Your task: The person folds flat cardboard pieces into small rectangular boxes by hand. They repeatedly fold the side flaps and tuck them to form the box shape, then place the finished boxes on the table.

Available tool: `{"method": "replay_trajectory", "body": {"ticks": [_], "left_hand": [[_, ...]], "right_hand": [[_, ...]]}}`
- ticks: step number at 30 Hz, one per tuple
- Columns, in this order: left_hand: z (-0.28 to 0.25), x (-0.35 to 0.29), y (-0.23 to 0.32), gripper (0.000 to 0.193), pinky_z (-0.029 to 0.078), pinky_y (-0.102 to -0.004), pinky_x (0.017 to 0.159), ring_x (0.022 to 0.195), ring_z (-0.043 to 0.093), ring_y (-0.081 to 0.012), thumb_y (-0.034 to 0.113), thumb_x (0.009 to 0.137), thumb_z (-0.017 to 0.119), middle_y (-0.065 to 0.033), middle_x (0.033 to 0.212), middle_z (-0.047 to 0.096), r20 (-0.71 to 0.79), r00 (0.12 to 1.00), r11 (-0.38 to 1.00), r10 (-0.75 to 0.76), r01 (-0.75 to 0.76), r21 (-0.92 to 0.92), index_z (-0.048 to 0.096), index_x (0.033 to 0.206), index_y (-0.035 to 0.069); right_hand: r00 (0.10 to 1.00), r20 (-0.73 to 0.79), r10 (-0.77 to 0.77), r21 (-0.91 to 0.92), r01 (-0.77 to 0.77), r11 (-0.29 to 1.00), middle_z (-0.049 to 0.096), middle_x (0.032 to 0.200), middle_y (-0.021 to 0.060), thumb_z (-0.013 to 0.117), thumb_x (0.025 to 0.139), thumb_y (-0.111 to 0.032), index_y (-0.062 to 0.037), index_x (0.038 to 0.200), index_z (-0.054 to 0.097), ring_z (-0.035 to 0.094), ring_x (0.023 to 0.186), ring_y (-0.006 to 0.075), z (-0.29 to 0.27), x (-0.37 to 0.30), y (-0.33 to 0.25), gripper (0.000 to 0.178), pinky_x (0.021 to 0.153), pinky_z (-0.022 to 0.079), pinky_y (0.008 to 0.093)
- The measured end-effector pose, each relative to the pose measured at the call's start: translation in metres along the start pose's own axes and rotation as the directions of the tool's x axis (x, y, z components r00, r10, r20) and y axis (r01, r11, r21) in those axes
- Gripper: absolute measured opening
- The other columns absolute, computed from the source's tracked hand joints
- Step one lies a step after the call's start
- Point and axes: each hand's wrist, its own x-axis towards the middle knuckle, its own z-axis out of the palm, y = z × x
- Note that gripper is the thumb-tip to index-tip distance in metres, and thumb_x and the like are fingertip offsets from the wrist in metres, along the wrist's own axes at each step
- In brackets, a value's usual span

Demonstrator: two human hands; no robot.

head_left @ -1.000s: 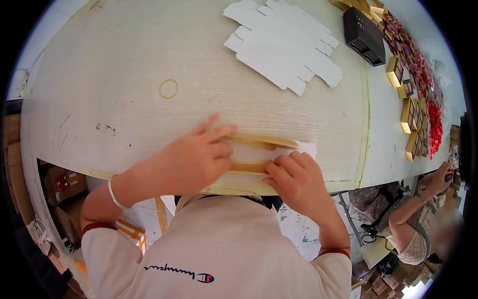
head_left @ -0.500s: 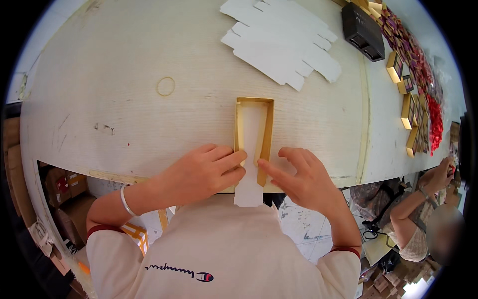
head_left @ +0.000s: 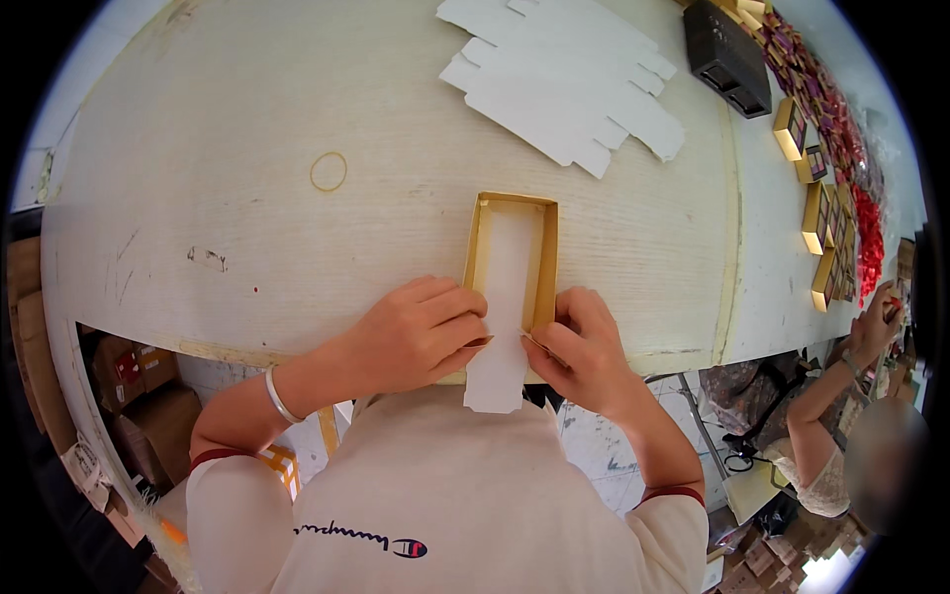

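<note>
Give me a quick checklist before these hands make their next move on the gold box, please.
1. Left hand on the near left corner: ok.
2. Right hand on the near right corner: ok.
3. Far end of the gold box standing up: ok.
4. White end flap folded up: not ok, it sticks out toward the person.
5. Thin yellow band clear of the box: ok.
6. Corner creases sound: cannot tell, fingers cover them.
</note>
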Motion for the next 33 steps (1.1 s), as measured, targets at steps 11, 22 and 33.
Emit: {"method": "replay_trajectory", "body": {"ticks": [11, 22, 33], "left_hand": [[-0.003, 0.005, 0.012, 0.027, 0.046, -0.0346, 0.066, 0.075, 0.058, -0.0256, 0.004, 0.072, 0.073, -0.0077, 0.089, 0.061, 0.067, 0.991, 0.992, -0.114, 0.117, -0.038, 0.064, 0.098, 0.006], [0.010, 0.010, 0.019, 0.008, 0.048, -0.0326, 0.058, 0.069, 0.058, -0.0223, 0.004, 0.076, 0.070, -0.0046, 0.080, 0.059, -0.039, 0.972, 0.968, -0.233, 0.228, -0.109, 0.067, 0.083, 0.006], [0.008, 0.009, 0.015, 0.012, 0.046, -0.0301, 0.051, 0.063, 0.058, -0.0198, 0.001, 0.073, 0.074, -0.0056, 0.077, 0.060, -0.009, 0.974, 0.961, -0.228, 0.223, -0.165, 0.069, 0.084, 0.004]], "right_hand": [[0.994, -0.050, -0.092, -0.088, 0.087, 0.992, 0.048, 0.076, 0.0041, 0.074, 0.071, -0.007, -0.0041, 0.092, 0.062, 0.049, 0.070, 0.0219, -0.006, -0.002, -0.007, 0.025, 0.064, 0.040, 0.0332], [0.994, -0.020, -0.108, -0.112, 0.105, 0.988, 0.046, 0.074, 0.0062, 0.069, 0.073, -0.004, -0.0047, 0.086, 0.059, 0.047, 0.065, 0.0209, 0.002, 0.004, -0.008, 0.017, 0.059, 0.038, 0.0325], [0.930, -0.018, -0.366, -0.499, 0.309, 0.809, 0.059, 0.117, 0.0133, 0.067, 0.077, -0.009, -0.0060, 0.088, 0.063, 0.059, 0.091, 0.0240, 0.010, -0.027, -0.010, 0.012, 0.074, 0.049, 0.0333]]}}
